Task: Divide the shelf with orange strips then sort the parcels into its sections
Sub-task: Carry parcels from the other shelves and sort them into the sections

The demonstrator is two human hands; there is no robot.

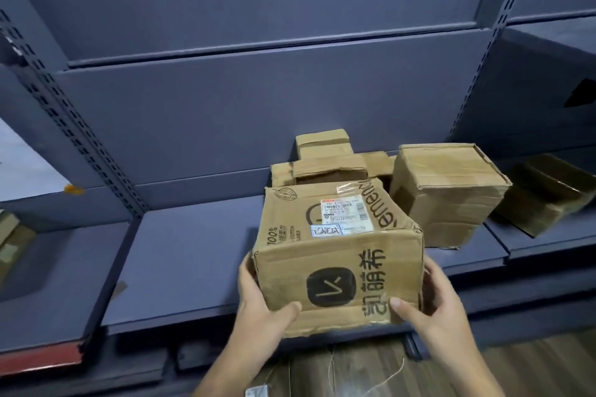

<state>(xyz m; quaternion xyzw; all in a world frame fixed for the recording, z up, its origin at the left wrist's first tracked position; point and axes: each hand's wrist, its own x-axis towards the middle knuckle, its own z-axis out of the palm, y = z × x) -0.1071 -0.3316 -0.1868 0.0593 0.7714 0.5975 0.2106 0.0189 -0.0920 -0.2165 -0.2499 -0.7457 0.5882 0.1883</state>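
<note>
Left hand (261, 306) and right hand (432, 303) grasp the printed parcel (338, 255) by its sides, fingers curled round it. Taped parcel (448, 193) sits at two o'clock on the shelf (187, 267).

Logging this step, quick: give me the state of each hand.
Left hand: holding the printed cardboard box by its left side.
Right hand: holding the same box by its right side.

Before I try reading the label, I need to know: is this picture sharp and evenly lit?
Head view: dim overall; the label on the held box is too soft to read and glare crosses its tape; the shelf edges bow from the wide lens; the right hand looks slightly smeared.
</note>
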